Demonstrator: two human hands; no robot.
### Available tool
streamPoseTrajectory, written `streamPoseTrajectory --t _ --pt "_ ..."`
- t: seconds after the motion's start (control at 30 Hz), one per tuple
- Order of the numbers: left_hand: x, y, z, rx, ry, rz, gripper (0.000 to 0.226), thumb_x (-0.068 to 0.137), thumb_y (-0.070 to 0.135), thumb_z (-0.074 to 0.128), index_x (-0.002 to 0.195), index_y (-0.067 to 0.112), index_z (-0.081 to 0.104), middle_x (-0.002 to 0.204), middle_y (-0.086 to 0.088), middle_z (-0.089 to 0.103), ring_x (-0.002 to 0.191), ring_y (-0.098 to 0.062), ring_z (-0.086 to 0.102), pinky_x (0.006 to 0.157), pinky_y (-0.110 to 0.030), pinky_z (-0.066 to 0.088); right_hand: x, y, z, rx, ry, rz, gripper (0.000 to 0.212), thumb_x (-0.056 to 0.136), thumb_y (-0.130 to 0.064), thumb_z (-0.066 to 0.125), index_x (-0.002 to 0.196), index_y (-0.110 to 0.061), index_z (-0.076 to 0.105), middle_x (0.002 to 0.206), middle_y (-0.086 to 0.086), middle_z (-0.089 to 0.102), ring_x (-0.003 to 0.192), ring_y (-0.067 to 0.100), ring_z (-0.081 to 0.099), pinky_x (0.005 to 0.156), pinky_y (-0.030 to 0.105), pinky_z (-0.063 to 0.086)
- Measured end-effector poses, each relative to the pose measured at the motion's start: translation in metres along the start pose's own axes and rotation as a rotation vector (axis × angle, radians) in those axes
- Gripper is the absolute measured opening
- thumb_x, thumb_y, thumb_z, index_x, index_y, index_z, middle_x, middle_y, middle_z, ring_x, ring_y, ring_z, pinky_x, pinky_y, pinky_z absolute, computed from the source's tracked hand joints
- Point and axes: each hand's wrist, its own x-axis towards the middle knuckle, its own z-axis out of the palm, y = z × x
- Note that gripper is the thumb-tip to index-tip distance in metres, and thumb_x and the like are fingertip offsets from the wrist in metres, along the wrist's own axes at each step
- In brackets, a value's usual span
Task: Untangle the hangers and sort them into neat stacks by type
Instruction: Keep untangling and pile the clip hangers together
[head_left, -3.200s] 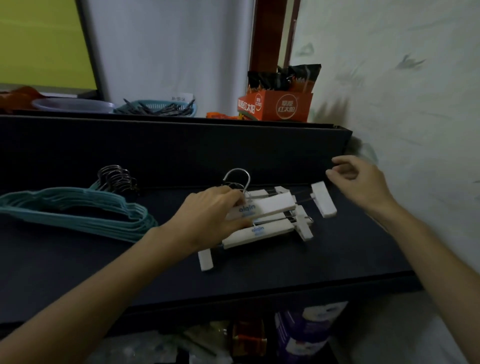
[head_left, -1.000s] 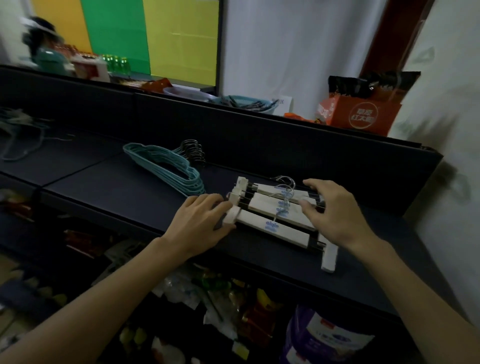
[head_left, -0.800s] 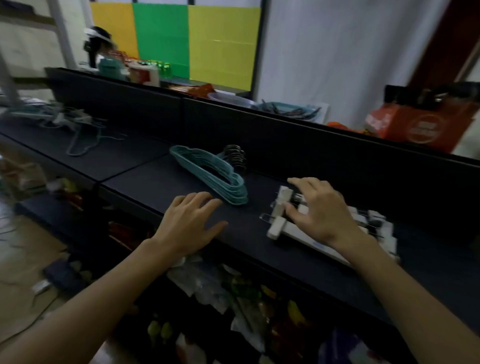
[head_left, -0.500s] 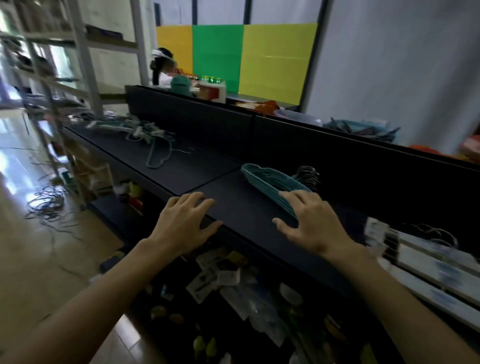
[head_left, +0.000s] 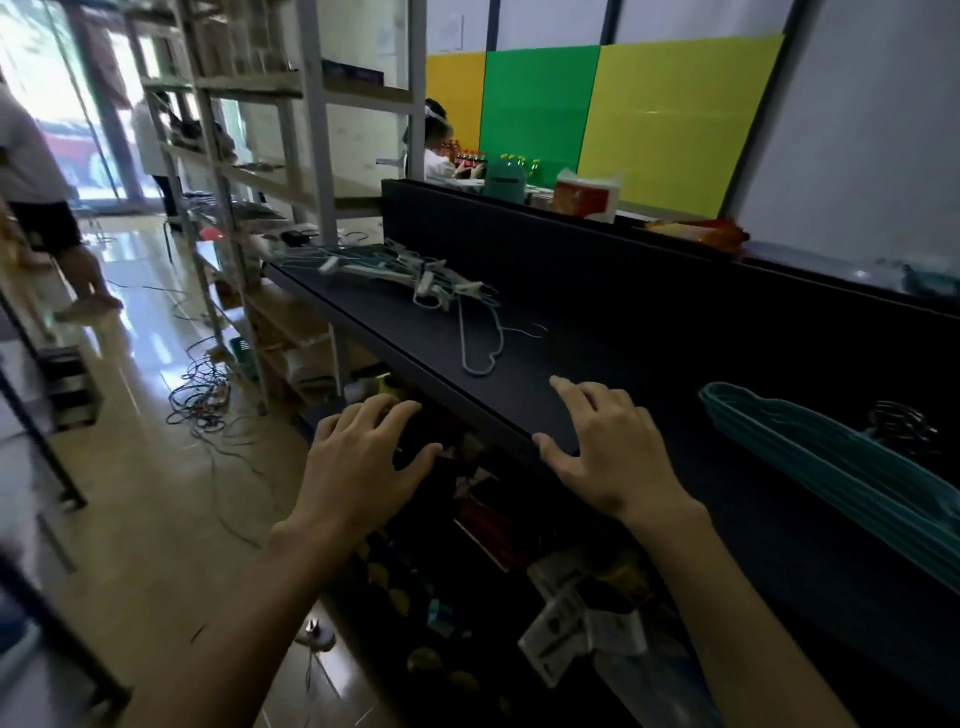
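While both hands (head_left: 483, 457) hover empty with fingers spread, pale tangled hangers (head_left: 415, 280) sprawl beyond stacked teal hangers (head_left: 831, 467).

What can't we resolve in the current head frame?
- Tangled pile of hangers: far off, too small to count or type.
- Teal hanger stack: cut off by the right edge.
- Metal hooks: dark, blurred, uncountable.
- Left hand: beyond the shelf edge; contact unclear.
- Right hand: palm hidden.
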Motion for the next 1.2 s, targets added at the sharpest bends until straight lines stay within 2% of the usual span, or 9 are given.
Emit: streamPoseTrajectory --t 0.17,0.37,0.7,0.8,0.9,0.97,1.1,1.2 --pt "0.032 -0.056 0.029 -0.023 -0.009 -0.037 0.06 0.08 0.063 0.039 0.119 0.024 0.062 0.119 -0.001 0.062 0.109 -0.025 0.06 0.087 -0.043 0.046 0.067 -0.025 0.032 0.037 -0.009 0.0 0.068 0.092 -0.054 0.045 0.149 -0.024 0.024 0.138 0.003 0.044 0.123 0.023 0.042 0.099 0.038 0.036" --pt "0.116 -0.123 0.07 -0.02 -0.069 -0.059 0.063 0.08 0.064 0.036 0.121 0.024 0.06 0.122 -0.001 0.06 0.112 -0.026 0.057 0.089 -0.044 0.045 0.174 -0.033 0.069 0.094 0.01 0.066 0.066 0.092 -0.053 0.046 0.148 -0.024 0.026 0.137 0.003 0.046 0.122 0.025 0.044 0.096 0.039 0.038" --pt "0.266 -0.212 0.122 0.015 -0.112 -0.03 0.072 0.078 0.068 0.024 0.129 0.028 0.055 0.13 0.002 0.056 0.12 -0.023 0.053 0.095 -0.042 0.04 0.308 -0.046 0.116 0.236 0.014 0.282 0.067 0.091 -0.057 0.047 0.147 -0.027 0.026 0.138 0.003 0.046 0.123 0.024 0.044 0.094 0.039 0.042" --pt "0.301 -0.231 0.142 -0.027 -0.112 0.008 0.071 0.079 0.067 0.025 0.128 0.026 0.056 0.129 0.001 0.057 0.119 -0.025 0.053 0.094 -0.043 0.04 0.326 -0.048 0.124 0.25 0.009 0.349 0.066 0.089 -0.057 0.048 0.145 -0.03 0.028 0.135 0.002 0.047 0.122 0.023 0.046 0.093 0.038 0.044" --pt "0.343 -0.248 0.159 -0.048 -0.14 0.073 0.07 0.081 0.066 0.024 0.131 0.026 0.053 0.132 0.001 0.054 0.121 -0.025 0.05 0.098 -0.042 0.037 0.345 -0.054 0.127 0.254 0.007 0.418 0.064 0.088 -0.059 0.049 0.143 -0.032 0.03 0.133 -0.001 0.048 0.12 0.021 0.047 0.085 0.033 0.042" --pt "0.372 -0.258 0.172 -0.073 -0.144 0.123 0.064 0.084 0.063 0.031 0.131 0.027 0.052 0.133 0.002 0.053 0.123 -0.024 0.048 0.1 -0.041 0.035 0.357 -0.06 0.129 0.266 0.015 0.487 0.065 0.086 -0.061 0.051 0.142 -0.033 0.033 0.132 -0.003 0.05 0.119 0.019 0.049 0.081 0.032 0.042" --pt "0.423 -0.281 0.195 -0.162 -0.148 0.24 0.05 0.088 0.052 0.046 0.129 0.026 0.054 0.132 0.001 0.054 0.122 -0.025 0.049 0.099 -0.042 0.035 0.374 -0.083 0.138 0.28 0.06 0.636 0.072 0.077 -0.071 0.05 0.139 -0.035 0.038 0.129 -0.004 0.053 0.115 0.019 0.052 0.088 0.038 0.049" --pt "0.451 -0.297 0.205 -0.236 -0.165 0.329 0.04 0.087 0.051 0.046 0.118 0.027 0.057 0.117 0.002 0.061 0.108 -0.025 0.056 0.09 -0.04 0.039 0.392 -0.108 0.145 0.275 0.02 0.742 0.077 0.074 -0.074 0.05 0.139 -0.036 0.037 0.13 -0.006 0.052 0.118 0.019 0.051 0.092 0.04 0.048"
